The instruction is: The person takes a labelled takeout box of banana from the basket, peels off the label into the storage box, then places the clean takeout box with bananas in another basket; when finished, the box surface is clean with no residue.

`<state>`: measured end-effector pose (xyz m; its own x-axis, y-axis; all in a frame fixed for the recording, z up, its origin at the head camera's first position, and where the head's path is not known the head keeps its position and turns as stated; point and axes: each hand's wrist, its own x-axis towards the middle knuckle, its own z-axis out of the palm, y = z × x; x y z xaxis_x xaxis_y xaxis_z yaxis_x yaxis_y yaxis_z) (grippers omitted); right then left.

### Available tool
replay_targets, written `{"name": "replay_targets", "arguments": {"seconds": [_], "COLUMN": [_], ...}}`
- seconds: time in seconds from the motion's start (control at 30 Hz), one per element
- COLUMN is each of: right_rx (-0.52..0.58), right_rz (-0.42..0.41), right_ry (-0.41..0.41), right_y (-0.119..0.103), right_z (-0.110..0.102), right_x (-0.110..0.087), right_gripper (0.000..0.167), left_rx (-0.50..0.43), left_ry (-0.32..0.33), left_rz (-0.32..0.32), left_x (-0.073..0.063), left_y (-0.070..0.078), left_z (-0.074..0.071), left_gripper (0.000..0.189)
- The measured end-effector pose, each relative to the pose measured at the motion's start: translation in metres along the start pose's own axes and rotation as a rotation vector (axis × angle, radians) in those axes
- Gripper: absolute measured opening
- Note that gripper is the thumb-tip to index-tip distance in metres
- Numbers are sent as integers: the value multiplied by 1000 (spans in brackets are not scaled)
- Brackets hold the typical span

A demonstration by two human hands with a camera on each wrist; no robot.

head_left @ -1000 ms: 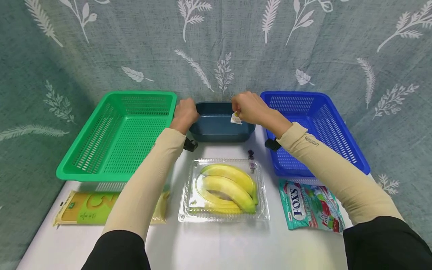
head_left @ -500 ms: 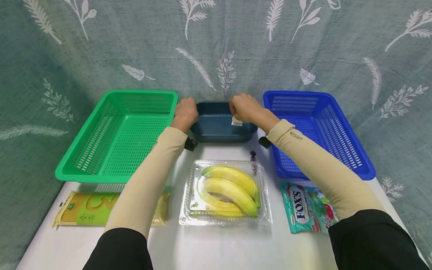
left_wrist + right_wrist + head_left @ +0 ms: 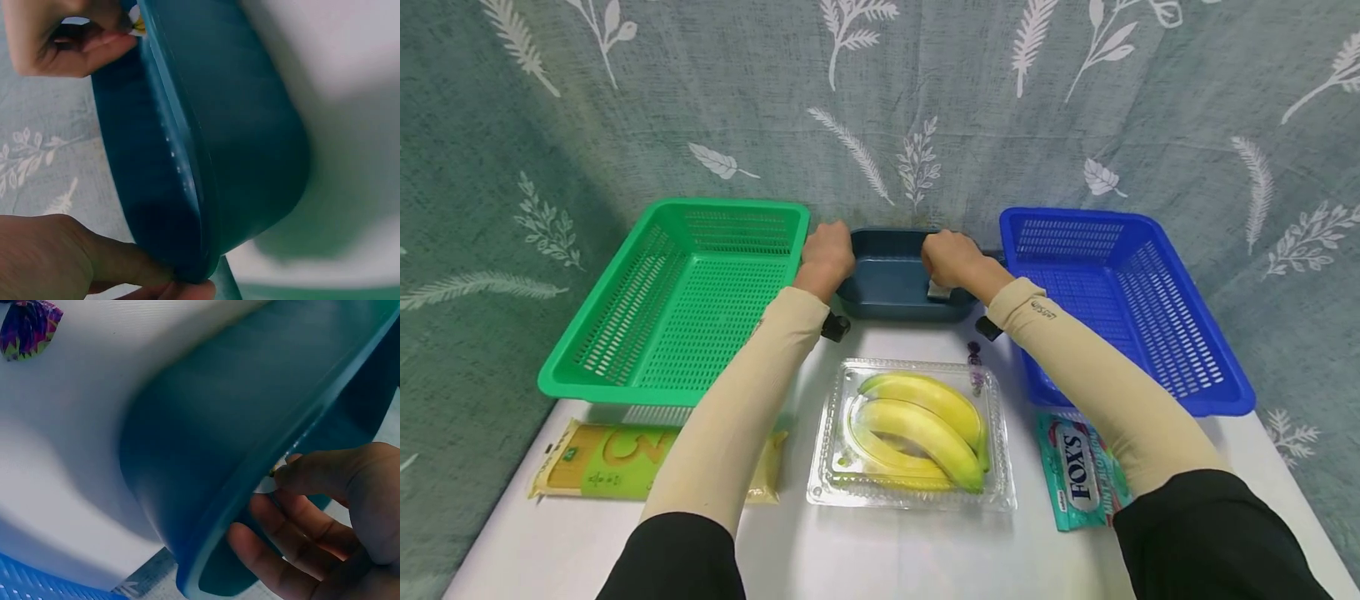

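Head view: on the white desk [image 3: 880,558], the left grip [image 3: 829,258] holds the left end of a dark blue container [image 3: 883,287]. The right grip [image 3: 955,262] is over the container's right part, with a small white packet [image 3: 938,292] showing just below it. A green basket [image 3: 700,308] lies left of the left grip, and a blue basket [image 3: 1097,283] right of the right grip. Nearer the person than both grips, and roughly between them, sits a clear box [image 3: 865,498] with bananas [image 3: 917,429] inside. A dark wrapped sweet [image 3: 974,358] is on the near side of the right grip, by the box's far right corner. Also on the near side, a teal pouch [image 3: 1075,467] lies beyond the right grip's side and a yellow-green packet [image 3: 617,462] beyond the left's, each partly covered by a forearm.

Left wrist view: the left grip pinches the container's rim at its corner, thumb on top; the right grip is farther along the rim.

Right wrist view: the right grip pinches the white packet between thumb and forefinger at the container's opening, other fingers spread below. How far inside the packet sits, I cannot tell.
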<state>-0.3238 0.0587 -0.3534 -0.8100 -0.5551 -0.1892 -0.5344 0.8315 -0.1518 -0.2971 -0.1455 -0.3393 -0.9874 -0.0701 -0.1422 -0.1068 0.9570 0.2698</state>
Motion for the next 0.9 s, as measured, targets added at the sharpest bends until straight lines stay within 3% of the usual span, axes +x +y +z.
{"name": "replay_targets", "arguments": {"seconds": [0.43, 0.63, 0.9], "right_rx": [-15, 20, 27], "right_rz": [12, 26, 5], "right_ry": [38, 12, 12], "right_y": [0, -1, 0], "right_z": [8, 6, 7], "right_x": [4, 3, 2], "right_gripper": [2, 24, 29], "left_rx": [18, 26, 24], "left_ry": [-19, -17, -21], "left_rz": [-16, -30, -37], "left_x": [1, 3, 2], "left_y": [2, 2, 1], "left_z": [3, 4, 3], "left_gripper": [39, 31, 29]}}
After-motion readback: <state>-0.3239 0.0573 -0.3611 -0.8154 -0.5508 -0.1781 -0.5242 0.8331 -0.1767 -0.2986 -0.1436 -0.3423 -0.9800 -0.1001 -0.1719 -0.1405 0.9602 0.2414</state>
